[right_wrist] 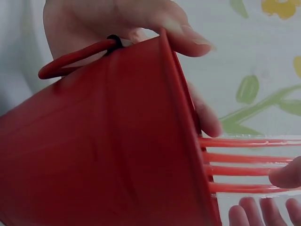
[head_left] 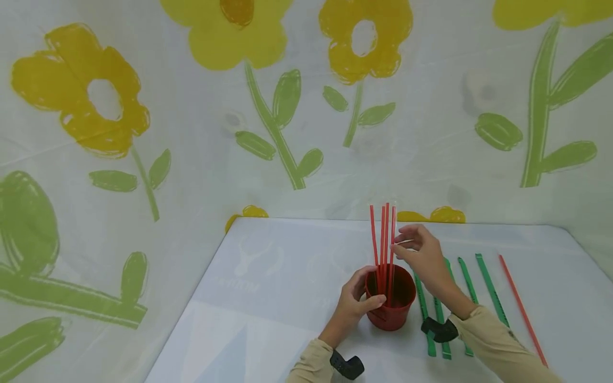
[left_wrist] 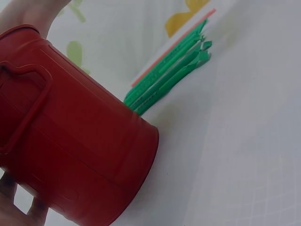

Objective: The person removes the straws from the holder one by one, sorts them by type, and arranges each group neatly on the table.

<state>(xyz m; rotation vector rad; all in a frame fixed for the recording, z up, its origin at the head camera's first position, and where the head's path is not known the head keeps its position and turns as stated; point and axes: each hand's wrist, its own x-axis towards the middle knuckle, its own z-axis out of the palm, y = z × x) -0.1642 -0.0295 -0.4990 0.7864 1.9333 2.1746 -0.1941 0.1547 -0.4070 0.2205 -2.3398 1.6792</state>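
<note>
Nearest, the left hand (head_left: 356,300) grips the rim of the red pail (head_left: 390,308), thin painted metal, probably light and tippy. The right hand (head_left: 421,252) pinches a red straw (head_left: 392,239) standing inside: slender, slick, bendy, best held mid-shaft. Beyond lie flat green straws (head_left: 466,276) on the table (head_left: 287,266).

1 red bucket (head_left: 390,303) gripped by 1 left hand (head_left: 356,303) | 4 red straws (head_left: 384,239) standing in it at 1 right hand (head_left: 421,252) | 5 green straws (head_left: 466,287) right of the grip | 1 loose red straw (head_left: 522,308) beyond them
</note>
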